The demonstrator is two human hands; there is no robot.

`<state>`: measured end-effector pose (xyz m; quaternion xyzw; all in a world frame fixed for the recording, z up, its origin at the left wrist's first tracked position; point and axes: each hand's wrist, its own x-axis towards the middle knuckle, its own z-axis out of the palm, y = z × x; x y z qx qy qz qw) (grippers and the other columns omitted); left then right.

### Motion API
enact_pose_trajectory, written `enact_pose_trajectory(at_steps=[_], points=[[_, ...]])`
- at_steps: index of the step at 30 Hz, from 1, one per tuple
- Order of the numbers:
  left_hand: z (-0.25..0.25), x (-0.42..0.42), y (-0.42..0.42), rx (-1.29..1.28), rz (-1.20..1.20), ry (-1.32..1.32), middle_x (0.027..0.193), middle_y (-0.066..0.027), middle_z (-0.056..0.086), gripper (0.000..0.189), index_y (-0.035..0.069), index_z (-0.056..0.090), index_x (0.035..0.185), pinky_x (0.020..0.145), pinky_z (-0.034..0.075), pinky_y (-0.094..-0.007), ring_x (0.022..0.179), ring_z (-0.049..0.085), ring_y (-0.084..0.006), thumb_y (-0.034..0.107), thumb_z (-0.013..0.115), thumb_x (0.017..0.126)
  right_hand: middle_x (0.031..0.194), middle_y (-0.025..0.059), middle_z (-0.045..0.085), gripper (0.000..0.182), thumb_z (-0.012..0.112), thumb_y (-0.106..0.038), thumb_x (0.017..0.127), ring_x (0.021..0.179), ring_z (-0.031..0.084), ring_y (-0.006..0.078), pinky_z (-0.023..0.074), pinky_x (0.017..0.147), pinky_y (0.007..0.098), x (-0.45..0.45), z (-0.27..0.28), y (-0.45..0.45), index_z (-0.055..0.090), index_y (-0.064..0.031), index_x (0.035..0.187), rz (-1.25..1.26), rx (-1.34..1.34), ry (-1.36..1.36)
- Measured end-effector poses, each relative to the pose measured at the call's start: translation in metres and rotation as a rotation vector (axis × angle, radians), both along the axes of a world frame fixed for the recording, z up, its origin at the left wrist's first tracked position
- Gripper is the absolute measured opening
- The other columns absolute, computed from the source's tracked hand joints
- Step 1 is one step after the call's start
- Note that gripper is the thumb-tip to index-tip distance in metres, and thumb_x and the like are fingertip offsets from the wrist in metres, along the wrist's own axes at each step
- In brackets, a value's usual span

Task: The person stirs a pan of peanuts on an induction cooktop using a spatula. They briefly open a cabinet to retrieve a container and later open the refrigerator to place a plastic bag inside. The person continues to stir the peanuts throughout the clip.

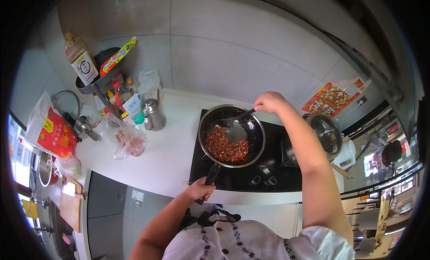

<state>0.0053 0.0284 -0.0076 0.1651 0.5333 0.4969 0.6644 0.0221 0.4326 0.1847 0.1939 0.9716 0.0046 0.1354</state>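
A dark frying pan with a steel rim (257,152) sits on the left part of a black glass cooktop (231,184). My left hand (200,189) is closed around its black handle (213,174), low in the picture. Chopped reddish-brown food (225,146) lies mostly in the pan's lower left half. Over the pan's upper right rim, my right hand (270,102) grips the end of a dark spatula (242,115). The spatula's blade end reaches into the pan and is hard to make out beside a pale, shiny patch.
Right of the pan stands a lidded metal pot (324,135), partly behind my right arm. On the white counter are a metal oil pot (154,115), plastic bags of food (134,144) and several bottles. A cleaver (70,189) lies on a wooden cutting board (70,209) at the far left.
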Motion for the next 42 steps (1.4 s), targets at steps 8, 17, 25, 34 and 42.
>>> enact_pose_trajectory(at_steps=[8,17,25,34,42], points=[[-0.012,-0.002,0.0,-0.003,-0.024,-0.05,0.07,0.002,0.047,0.015,0.012,0.046,0.098,0.053,0.043,-0.0287,0.055,0.047,-0.0095,0.013,0.061,0.095,0.105,0.0038,0.074,0.021,0.076,-0.031,0.084,0.103,0.067,0.0286,0.0526,0.088,0.0436,0.042,0.038,-0.05,0.077,-0.0253,0.104,0.176,-0.043,-0.096],[-0.005,-0.002,0.001,0.011,-0.019,-0.067,0.07,0.0019,0.047,0.015,0.012,0.046,0.097,0.052,0.043,-0.0292,0.055,0.047,-0.0098,0.011,0.061,0.095,0.091,0.0054,0.075,0.016,0.073,-0.027,0.083,0.09,0.07,0.0283,0.0536,0.081,0.0422,0.108,0.048,-0.076,0.078,-0.0197,0.097,0.295,0.098,-0.071],[-0.007,-0.002,0.0,-0.022,-0.014,-0.051,0.07,0.0006,0.048,0.015,0.01,0.047,0.1,0.052,0.044,-0.0289,0.055,0.048,-0.0106,0.01,0.061,0.094,0.078,0.0078,0.071,0.011,0.069,-0.028,0.083,0.082,0.07,0.0285,0.0544,0.071,0.0427,0.131,0.028,-0.119,0.078,-0.0215,0.084,0.179,0.243,0.008],[-0.011,-0.001,-0.001,-0.014,-0.01,-0.039,0.07,0.0007,0.048,0.014,0.01,0.048,0.099,0.053,0.044,-0.0295,0.056,0.048,-0.0106,0.01,0.061,0.094,0.084,0.0077,0.069,0.015,0.067,-0.031,0.088,0.083,0.069,0.0293,0.0543,0.073,0.0436,0.125,-0.009,-0.112,0.077,-0.0224,0.095,-0.089,0.23,0.263],[-0.013,-0.001,0.002,0.023,-0.003,-0.051,0.07,0.0008,0.049,0.015,0.01,0.048,0.098,0.052,0.045,-0.0293,0.055,0.049,-0.0106,0.01,0.062,0.092,0.091,0.0096,0.071,0.018,0.067,-0.031,0.09,0.087,0.07,0.0298,0.0551,0.075,0.0431,0.099,-0.05,-0.095,0.077,-0.0221,0.1,-0.121,0.194,0.317]])
